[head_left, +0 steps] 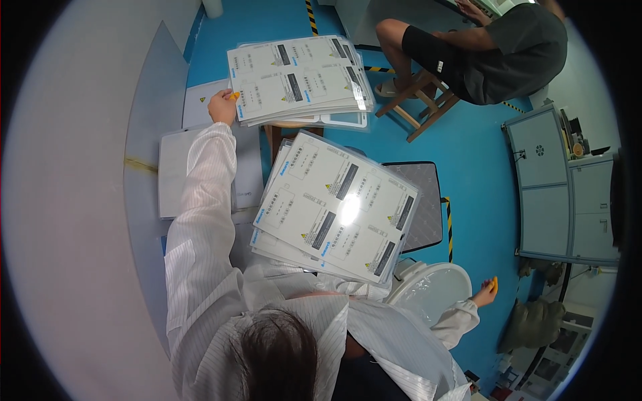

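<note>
My left hand (222, 107) reaches far forward, with yellow covers on its fingertips. It pinches the left edge of the top sheet on a far stack of printed label sheets (294, 77), white and glossy with black blocks and small warning triangles. A second stack of the same sheets (338, 207) lies close in front of me, turned at an angle, its sheets slightly fanned. Out to the right, past a round white bucket (465, 271), my right hand (485, 294) is held in the air. Its fingers, also yellow-tipped, are drawn together, and nothing shows in them.
White boxes or boards (184, 170) stand under my left arm beside the wall. A dark flat pad (418, 200) lies right of the near stack. Ahead on the right, another person (515, 57) sits on a wooden stool (418, 110). Grey cabinets (548, 187) line the right side.
</note>
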Demonstrator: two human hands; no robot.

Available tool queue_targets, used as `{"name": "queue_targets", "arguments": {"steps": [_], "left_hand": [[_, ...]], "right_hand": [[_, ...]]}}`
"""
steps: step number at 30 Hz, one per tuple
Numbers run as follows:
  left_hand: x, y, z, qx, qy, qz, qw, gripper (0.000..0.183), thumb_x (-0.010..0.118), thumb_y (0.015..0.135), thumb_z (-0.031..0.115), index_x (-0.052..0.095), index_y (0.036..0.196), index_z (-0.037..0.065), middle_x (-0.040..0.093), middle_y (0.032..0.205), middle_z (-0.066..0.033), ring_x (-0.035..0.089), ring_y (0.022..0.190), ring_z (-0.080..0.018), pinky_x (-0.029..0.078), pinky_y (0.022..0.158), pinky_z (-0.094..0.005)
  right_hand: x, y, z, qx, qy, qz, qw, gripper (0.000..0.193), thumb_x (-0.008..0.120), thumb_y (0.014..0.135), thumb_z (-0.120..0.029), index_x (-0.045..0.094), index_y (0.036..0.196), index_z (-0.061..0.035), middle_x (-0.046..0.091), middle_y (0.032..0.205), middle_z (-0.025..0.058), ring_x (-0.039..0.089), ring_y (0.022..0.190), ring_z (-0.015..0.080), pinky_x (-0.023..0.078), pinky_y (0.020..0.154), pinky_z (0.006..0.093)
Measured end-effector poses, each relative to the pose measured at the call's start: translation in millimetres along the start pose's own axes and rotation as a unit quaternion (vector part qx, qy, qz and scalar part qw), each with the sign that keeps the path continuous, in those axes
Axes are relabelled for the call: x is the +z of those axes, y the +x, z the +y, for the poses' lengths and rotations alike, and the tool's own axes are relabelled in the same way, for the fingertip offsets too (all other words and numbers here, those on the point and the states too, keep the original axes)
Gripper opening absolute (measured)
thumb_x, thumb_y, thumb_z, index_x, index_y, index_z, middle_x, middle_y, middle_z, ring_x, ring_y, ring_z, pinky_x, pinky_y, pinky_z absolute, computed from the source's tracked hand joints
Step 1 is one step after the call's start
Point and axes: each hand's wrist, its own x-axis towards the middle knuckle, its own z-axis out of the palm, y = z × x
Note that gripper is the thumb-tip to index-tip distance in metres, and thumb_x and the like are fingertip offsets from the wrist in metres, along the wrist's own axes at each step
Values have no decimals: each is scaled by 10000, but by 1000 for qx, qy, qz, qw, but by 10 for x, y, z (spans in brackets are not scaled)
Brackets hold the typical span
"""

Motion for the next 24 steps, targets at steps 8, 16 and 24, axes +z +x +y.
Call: {"name": "queue_targets", "arguments": {"steps": [8, 16, 24], "left_hand": [[113, 105, 132, -140, -418, -148, 885, 323, 503, 824, -4, 499, 1142, -59, 602, 971, -140, 613, 742, -194, 505, 618, -256], [97, 135, 128, -39, -106, -82, 990, 350, 470, 791, -42, 545, 1131, -10, 629, 925, -111, 616, 759, -153, 475, 646, -234], [215, 130, -10, -122, -383, -104, 910, 399, 470, 776, -95, 523, 1158, 2, 622, 951, -138, 605, 778, -160, 471, 672, -226]], "right_hand": [[914, -567, -943, -123, 14, -149, 981, 230, 458, 902, -113, 575, 1068, -6, 595, 931, 67, 553, 775, 119, 470, 678, 246], [844, -710, -981, -103, 44, -168, 979, 235, 445, 906, -112, 567, 1076, -5, 591, 874, 65, 524, 640, 96, 451, 592, 222], [875, -811, -938, -70, 64, -166, 982, 234, 439, 908, -108, 559, 1077, 1, 587, 849, 64, 508, 604, 92, 439, 564, 222]]}}
